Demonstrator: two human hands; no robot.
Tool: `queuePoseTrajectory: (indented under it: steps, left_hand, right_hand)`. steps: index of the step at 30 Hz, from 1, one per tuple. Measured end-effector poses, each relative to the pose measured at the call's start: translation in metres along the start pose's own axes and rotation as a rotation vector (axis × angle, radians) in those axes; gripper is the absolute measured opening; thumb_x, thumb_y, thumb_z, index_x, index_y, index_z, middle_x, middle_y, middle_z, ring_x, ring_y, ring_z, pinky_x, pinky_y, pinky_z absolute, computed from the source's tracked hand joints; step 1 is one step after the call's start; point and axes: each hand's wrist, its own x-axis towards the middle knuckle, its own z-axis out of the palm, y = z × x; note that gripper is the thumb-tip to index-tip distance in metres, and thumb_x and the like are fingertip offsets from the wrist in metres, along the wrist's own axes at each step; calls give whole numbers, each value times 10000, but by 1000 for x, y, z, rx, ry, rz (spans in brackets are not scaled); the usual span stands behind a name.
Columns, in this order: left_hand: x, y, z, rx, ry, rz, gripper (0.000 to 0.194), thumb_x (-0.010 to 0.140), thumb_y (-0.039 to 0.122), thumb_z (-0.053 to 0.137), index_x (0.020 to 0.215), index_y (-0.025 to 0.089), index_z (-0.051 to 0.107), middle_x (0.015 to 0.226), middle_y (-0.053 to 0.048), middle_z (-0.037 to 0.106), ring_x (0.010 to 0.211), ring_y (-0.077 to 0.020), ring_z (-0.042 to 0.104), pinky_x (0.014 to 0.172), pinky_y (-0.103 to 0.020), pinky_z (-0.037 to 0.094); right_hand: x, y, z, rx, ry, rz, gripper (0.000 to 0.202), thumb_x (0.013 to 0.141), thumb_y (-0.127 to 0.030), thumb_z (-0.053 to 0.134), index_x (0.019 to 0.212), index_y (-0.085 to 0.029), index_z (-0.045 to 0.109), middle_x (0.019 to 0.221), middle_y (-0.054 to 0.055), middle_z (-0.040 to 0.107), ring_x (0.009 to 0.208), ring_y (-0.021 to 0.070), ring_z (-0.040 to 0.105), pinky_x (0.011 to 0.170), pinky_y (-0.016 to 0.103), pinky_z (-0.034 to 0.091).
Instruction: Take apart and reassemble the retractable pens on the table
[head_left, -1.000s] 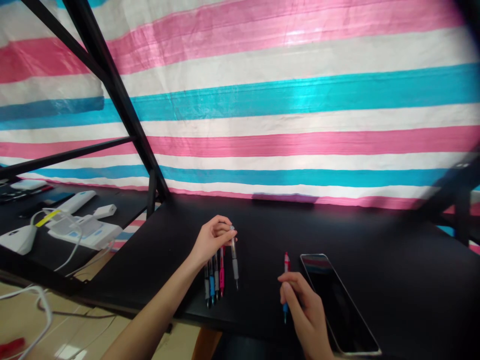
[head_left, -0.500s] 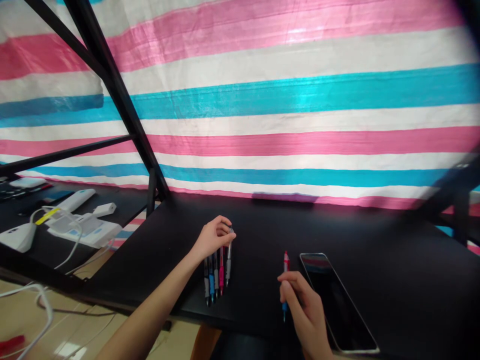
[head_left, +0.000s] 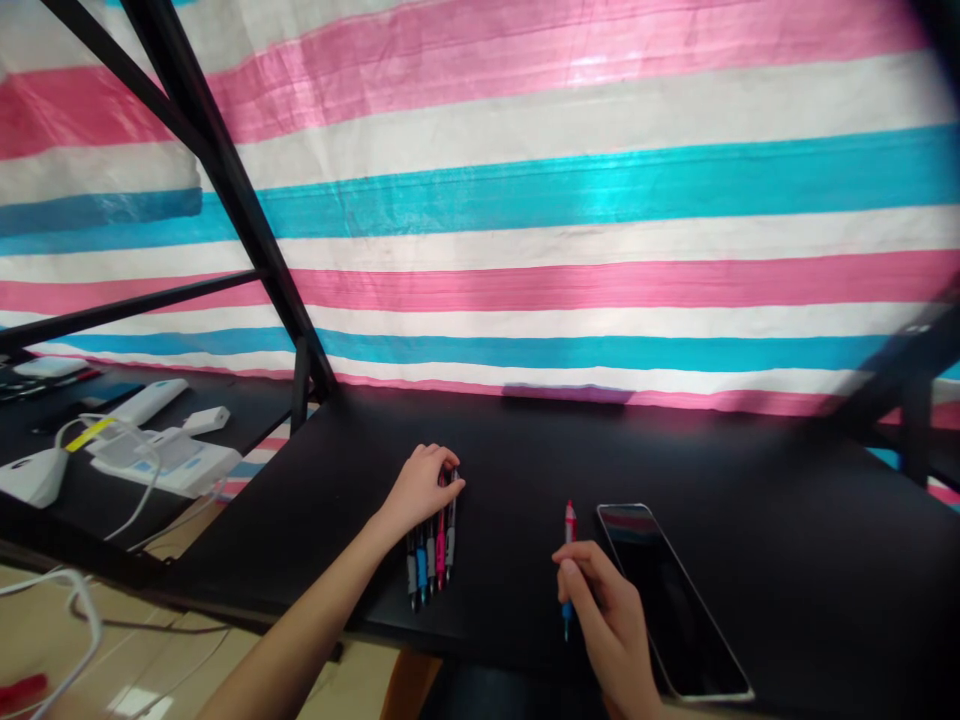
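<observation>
Left hand [head_left: 421, 490]: thumb and fingers at the upper ends of five slim pens [head_left: 430, 558], grey, blue, grey, pink, grey, side by side on the matte black surface [head_left: 517, 450]. Grip curled; pinching or only touching, cannot tell. Right hand [head_left: 606, 615]: grip pinching a slim red-and-blue pen [head_left: 570, 522] mid-length. Black-screened, pale-edged phone [head_left: 671, 600] just beside.

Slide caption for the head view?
Left hand at five slim pens with grey, blue and pink grips; right hand on a red and blue pen beside a flat black phone.
</observation>
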Motion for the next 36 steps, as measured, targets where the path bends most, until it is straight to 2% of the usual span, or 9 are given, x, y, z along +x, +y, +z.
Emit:
queuePoseTrajectory:
  steps: [4,8,10,12,18,25,30,33,36]
  left_hand:
    - [-6,12,-1,140,-6,31,145,761,179,695,907,185,699,952,-92,692,925,-294,595,842,-422,462]
    - [-23,47,6,221,-16,134,237,878,103,574,1075,183,678,1131,-124,681,1063,-318,561,871,-456,433]
    - [-35,68,16,209,-97,283,336,877,82,600,1159,255,660,1221,-59,679,1109,-276,565,895,-411,434]
    - [-47,85,29,219,-209,597,411,921,72,555,1276,274,603,1383,-63,607,1216,-265,527,918,-392,431]
    - [-63,97,60,262,-154,789,137,1009,232,530,1023,223,666,1317,-58,644,1220,-241,532,916,-372,435]
    - [-73,80,49,156,108,695,242,1008,134,471,1084,228,680,944,-41,711,1024,-227,576,992,-418,385]
    - [-76,76,32,153,325,628,391,945,10,437,1083,255,710,922,-32,724,963,-231,573,1141,-577,192]
    - [-78,73,32,102,387,595,444,914,2,501,1152,319,701,1041,-21,734,1082,-249,578,1179,-637,69]
    - [-83,73,41,-232,479,373,545,882,137,677,1362,374,579,1387,-71,607,1329,-305,488,1184,-615,204]
  right_hand:
    - [1,-1,1,8,17,-4,259,1018,-392,511,925,-204,663,641,-29,526,565,140,517,526,237,395]
    - [-1,-1,1,55,96,-13,282,1016,-412,521,912,-200,676,623,-25,527,543,141,516,509,238,402]
    - [-3,2,0,95,190,-30,302,1016,-425,521,889,-200,678,615,-22,526,537,143,514,506,240,406]
    - [-5,5,-1,122,294,-60,321,1013,-438,529,852,-201,673,606,-21,520,543,146,512,528,246,419]
    - [-7,7,-4,175,342,-83,342,1028,-424,509,815,-204,661,615,-20,517,563,144,496,574,250,426]
    - [-1,-2,-3,35,188,-26,293,1018,-412,506,885,-209,669,720,5,604,656,169,580,610,244,455]
    - [6,-10,3,-65,-132,-47,358,1055,-371,417,776,-214,578,718,3,597,657,164,580,622,249,429]
    - [7,-7,6,-109,-161,-69,400,1061,-365,396,712,-214,519,658,-12,548,610,150,549,600,249,395]
    - [6,-1,5,-106,-95,-17,433,1075,-384,355,700,-215,491,631,-22,504,577,141,514,568,244,365]
